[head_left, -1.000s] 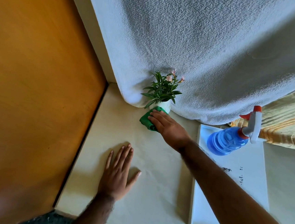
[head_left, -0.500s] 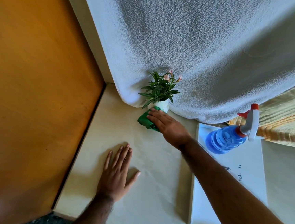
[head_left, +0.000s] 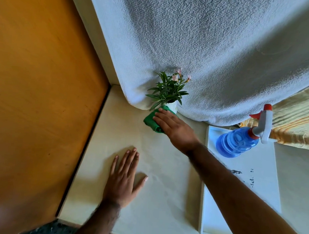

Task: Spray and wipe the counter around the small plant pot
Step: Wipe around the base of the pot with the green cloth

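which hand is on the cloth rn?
The right hand, fingers straight, pressing the green cloth beside the plant pot. The left hand lies flat on the counter itself.

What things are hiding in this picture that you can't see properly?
All in the head view:
1. Small white plant pot: its green leaves, the folded green cloth and the right hand cover most of it; its base is hidden.
2. Green cloth: the right hand covers much of it.
3. Dark marks on the flat white tray: too small and smeared to read.
4. Pale counter under the flat left hand: hidden.
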A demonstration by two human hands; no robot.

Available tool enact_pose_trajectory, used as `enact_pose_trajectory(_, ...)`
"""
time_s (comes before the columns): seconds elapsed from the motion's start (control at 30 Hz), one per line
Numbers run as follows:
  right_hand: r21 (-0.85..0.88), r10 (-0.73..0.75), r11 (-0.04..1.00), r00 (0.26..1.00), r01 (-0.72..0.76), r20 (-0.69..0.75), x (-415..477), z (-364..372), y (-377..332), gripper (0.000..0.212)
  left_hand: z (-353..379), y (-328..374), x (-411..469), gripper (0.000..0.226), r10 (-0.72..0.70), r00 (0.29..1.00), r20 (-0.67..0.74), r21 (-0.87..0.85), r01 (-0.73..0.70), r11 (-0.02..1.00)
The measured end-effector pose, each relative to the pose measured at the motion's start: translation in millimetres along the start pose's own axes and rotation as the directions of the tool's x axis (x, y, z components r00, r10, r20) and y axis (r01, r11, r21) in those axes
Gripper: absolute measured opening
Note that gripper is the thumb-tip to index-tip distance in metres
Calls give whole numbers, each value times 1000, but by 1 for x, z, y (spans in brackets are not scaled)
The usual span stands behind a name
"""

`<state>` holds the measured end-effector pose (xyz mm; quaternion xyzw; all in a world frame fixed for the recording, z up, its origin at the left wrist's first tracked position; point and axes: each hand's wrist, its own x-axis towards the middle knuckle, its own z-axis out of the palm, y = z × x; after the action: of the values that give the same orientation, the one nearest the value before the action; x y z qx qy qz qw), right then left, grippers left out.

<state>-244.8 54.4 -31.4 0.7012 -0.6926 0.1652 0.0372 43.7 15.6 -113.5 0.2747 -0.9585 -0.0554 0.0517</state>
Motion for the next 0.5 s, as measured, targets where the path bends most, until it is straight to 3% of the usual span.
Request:
enact_pose_trajectory(0.2,109,99,987,977,-121,189,-25,16,6,56,2,-1,-1,90,4,1000,-16,1,-4,1000)
enact_pose_trajectory(0.33,124,195,968,966,-217,170,-33,14,5,59,3,-2,0,89,1,1000,6,3,-1,1000)
enact_pose_trajectory(0.5,127,128,981,983,-144,128,-40,-4,-4,61,3,-2,1,89,-2,1000,11,-10,2,1000)
